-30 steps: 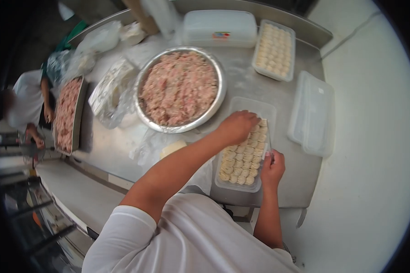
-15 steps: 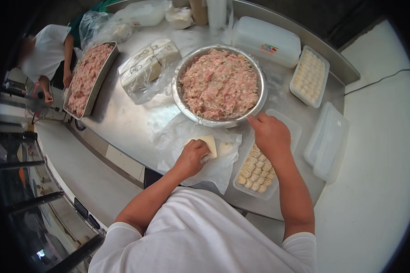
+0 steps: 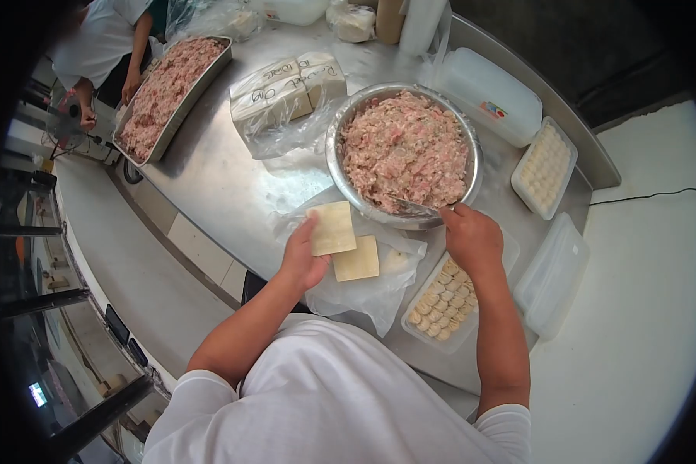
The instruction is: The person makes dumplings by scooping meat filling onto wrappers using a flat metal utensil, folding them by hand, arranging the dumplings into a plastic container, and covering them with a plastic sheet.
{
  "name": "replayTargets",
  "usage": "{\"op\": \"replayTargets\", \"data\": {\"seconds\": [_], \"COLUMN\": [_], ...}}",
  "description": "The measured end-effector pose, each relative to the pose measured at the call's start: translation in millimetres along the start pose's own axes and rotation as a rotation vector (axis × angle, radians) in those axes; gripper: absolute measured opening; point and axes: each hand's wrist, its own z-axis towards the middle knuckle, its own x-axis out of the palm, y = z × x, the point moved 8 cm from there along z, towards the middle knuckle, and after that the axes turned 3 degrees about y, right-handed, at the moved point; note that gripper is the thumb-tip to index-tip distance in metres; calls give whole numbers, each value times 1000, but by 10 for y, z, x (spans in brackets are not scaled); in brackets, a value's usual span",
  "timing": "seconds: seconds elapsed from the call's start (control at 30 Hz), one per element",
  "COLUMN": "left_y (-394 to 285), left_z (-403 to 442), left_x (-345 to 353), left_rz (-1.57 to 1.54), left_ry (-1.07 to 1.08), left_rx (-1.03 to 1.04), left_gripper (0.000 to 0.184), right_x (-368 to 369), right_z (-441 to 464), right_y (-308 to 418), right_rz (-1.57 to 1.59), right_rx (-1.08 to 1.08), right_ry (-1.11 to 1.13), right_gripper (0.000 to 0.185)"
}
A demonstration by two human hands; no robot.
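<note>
**Square wrapper (image 3: 332, 230) lifted off the plastic sheet (image 3: 387, 298) since the earlier frame, up in the left hand (image 3: 305, 251)**

At far left, a co-worker's hand is beside a meat tray (image 3: 187, 104); next comes a plastic-covered block (image 3: 286, 89) with handwriting. Thumb and fingers of the left hand pinch the square wrapper by its edge, above the desk (image 3: 209, 174). Its visible face is bare, so this piece looks unfilled. Further wrapper stock (image 3: 356, 261) lies just beside it on the plastic sheet. Minced meat (image 3: 406, 147) heaps the steel bowl (image 3: 332, 155), so plenty of filling seems left. At the bowl's near rim, the right hand (image 3: 472, 240) is closed around a metal spatula (image 3: 416, 206), its blade in the meat. Below, shaped dumplings (image 3: 445, 298) fill rows of a plastic container (image 3: 462, 337); the right arm hides part, so I cannot tell how much room remains. Farther right, another container (image 3: 545, 166) holds rows of pale pieces, apparently done.
</note>
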Motion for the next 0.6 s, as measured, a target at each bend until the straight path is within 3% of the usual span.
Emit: {"op": "replayTargets", "data": {"seconds": [0.1,0.3,0.43,0.5,0.6], "left_y": [120,304,372,413,365], "left_z": [104,92,85,121,98], "left_x": [55,177,152,153,199], "left_rz": [214,3,2,-3,-38], "left_ry": [16,-3,-17,1,9], "left_rx": [-24,-147,-149,-154,-120], "left_gripper": [30,31,35,35,35], "right_x": [29,-209,-114,52,143], "right_z": [-15,-147,-148,-28,38], "right_y": [137,-29,88,98,186], "right_rz": [-30,341,361,133,141], "right_rx": [-51,-120,-52,37,-32], "right_ry": [59,-89,-169,-120,-16], "right_gripper": [23,23,20,16,17]}}
